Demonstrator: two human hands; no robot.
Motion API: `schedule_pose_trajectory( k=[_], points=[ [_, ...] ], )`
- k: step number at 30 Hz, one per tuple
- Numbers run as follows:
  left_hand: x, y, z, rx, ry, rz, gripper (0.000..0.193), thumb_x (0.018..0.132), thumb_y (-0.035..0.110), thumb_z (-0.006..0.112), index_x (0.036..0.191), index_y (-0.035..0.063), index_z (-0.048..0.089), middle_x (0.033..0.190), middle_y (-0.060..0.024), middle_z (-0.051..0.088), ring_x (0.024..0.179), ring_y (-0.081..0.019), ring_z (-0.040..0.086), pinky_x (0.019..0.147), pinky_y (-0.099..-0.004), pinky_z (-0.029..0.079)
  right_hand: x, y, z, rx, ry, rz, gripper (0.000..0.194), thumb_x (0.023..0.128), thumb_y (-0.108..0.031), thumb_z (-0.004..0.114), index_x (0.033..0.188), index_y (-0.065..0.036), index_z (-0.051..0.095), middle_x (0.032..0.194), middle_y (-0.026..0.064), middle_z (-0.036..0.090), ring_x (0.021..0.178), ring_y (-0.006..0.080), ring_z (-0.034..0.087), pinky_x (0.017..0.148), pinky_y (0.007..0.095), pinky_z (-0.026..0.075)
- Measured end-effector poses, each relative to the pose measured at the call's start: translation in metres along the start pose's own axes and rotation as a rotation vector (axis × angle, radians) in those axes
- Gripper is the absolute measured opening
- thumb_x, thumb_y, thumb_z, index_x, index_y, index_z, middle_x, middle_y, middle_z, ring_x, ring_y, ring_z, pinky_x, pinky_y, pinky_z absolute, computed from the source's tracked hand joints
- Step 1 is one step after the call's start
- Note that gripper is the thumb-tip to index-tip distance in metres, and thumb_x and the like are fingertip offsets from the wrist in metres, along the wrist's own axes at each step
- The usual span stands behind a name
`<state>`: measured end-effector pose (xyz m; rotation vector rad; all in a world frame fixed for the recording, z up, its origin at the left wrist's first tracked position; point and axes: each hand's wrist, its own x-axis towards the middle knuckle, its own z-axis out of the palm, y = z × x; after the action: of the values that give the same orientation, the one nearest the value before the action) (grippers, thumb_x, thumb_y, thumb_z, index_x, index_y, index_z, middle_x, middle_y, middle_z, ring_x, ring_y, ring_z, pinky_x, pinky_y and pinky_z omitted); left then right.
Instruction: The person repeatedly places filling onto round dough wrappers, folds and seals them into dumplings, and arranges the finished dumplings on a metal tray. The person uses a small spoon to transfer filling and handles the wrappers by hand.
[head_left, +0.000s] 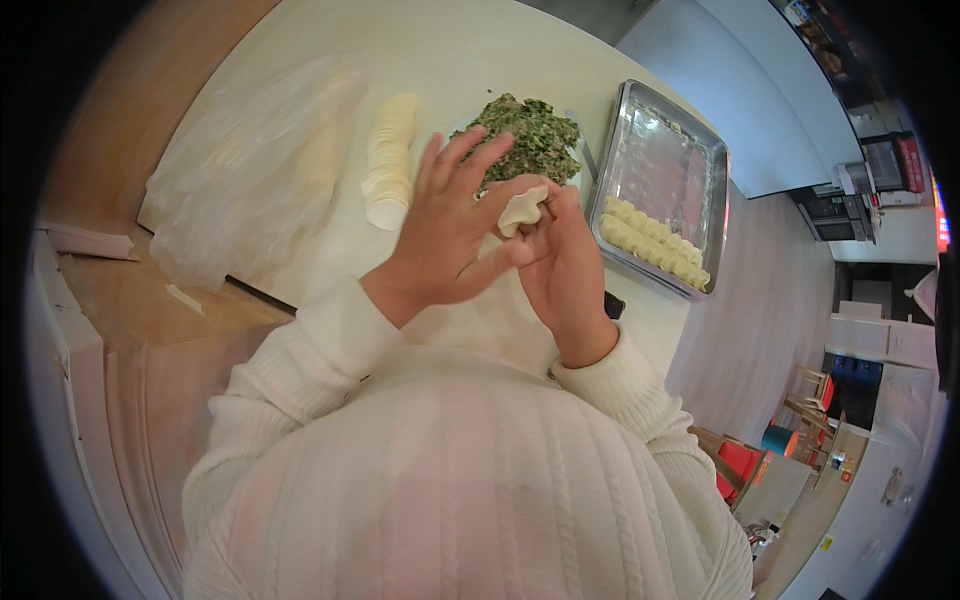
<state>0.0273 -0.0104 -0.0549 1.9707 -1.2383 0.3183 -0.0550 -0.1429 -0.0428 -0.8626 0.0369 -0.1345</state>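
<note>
A folded, pale dough dumpling (523, 211) is held between my two hands, above the near part of the table. My left hand (442, 232) has its thumb and forefinger around the dumpling's edge, while its other fingers are spread upward. From the other side, the fingers of my right hand (562, 262) pinch the dough. Just beyond my hands lies a mound of green, chopped filling (525, 131), partly covered by my left fingers. A leaning row of round dough wrappers (391, 154) lies left of the filling.
To the right, a metal tray (721, 217) holds rows of finished dumplings (652, 244) at its near end. A utensil handle (583, 146) lies between filling and tray. Clear plastic bags (255, 165) cover the table's left. A dark object (614, 305) sits by my right wrist.
</note>
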Motion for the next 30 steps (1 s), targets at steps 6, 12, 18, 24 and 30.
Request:
schedule_pose_trajectory(
  k=[6, 12, 18, 24, 30],
  points=[
    [0.0, 0.001, -0.004, 0.153, -0.062, 0.101, 0.036, 0.096, 0.037, 0.046, 0.095, 0.0113, 0.071, 0.125, -0.0065, 0.059, 0.133, -0.0375, 0.034, 0.11, -0.0544, 0.018, -0.003, 0.005, -0.011, 0.459, 0.212, 0.112, 0.035, 0.101, -0.035, 0.041, 0.107, -0.003, 0.055, 0.106, 0.0099, 0.06, 0.099, 0.0226, 0.054, 0.088, 0.0363, 0.044],
    [0.001, 0.01, 0.003, -0.247, 0.185, -0.284, 0.027, 0.091, 0.028, 0.061, 0.077, 0.005, 0.068, 0.098, -0.0045, 0.067, 0.111, -0.0252, 0.053, 0.097, -0.0408, 0.038, -0.009, 0.0, -0.003, -0.073, 0.31, 0.053, 0.033, 0.103, -0.027, 0.041, 0.107, 0.0, 0.059, 0.101, 0.0079, 0.061, 0.089, 0.0147, 0.057, 0.08, 0.0292, 0.046],
    [-0.003, 0.033, -0.011, -0.876, -0.004, -0.625, 0.037, 0.097, 0.03, 0.055, 0.077, -0.0004, 0.063, 0.071, -0.0052, 0.064, 0.065, -0.0085, 0.056, 0.059, -0.0228, 0.042, -0.022, -0.013, 0.01, -0.893, 0.191, -0.208, 0.031, 0.101, -0.023, 0.046, 0.109, 0.002, 0.062, 0.094, 0.0099, 0.063, 0.088, 0.0169, 0.059, 0.076, 0.0273, 0.047],
    [-0.001, 0.045, -0.029, -0.97, -0.116, -0.629, 0.042, 0.098, 0.031, 0.052, 0.07, 0.0003, 0.059, 0.065, -0.0036, 0.062, 0.059, -0.009, 0.054, 0.055, -0.0266, 0.042, -0.02, -0.029, 0.004, -1.535, -0.005, -0.596, 0.021, 0.098, -0.013, 0.046, 0.088, 0.002, 0.058, 0.077, 0.0149, 0.054, 0.072, 0.0316, 0.053, 0.065, 0.0365, 0.043],
    [0.002, 0.046, -0.031, -1.011, -0.245, -0.38, 0.039, 0.102, 0.02, 0.036, 0.071, 0.0029, 0.053, 0.06, -0.0037, 0.057, 0.055, -0.0106, 0.054, 0.051, -0.0265, 0.041, -0.016, -0.024, -0.003, -1.358, -0.068, -0.842, 0.024, 0.098, -0.015, 0.046, 0.082, 0.0, 0.054, 0.074, 0.0134, 0.052, 0.068, 0.0331, 0.05, 0.061, 0.0398, 0.041]
  ],
)
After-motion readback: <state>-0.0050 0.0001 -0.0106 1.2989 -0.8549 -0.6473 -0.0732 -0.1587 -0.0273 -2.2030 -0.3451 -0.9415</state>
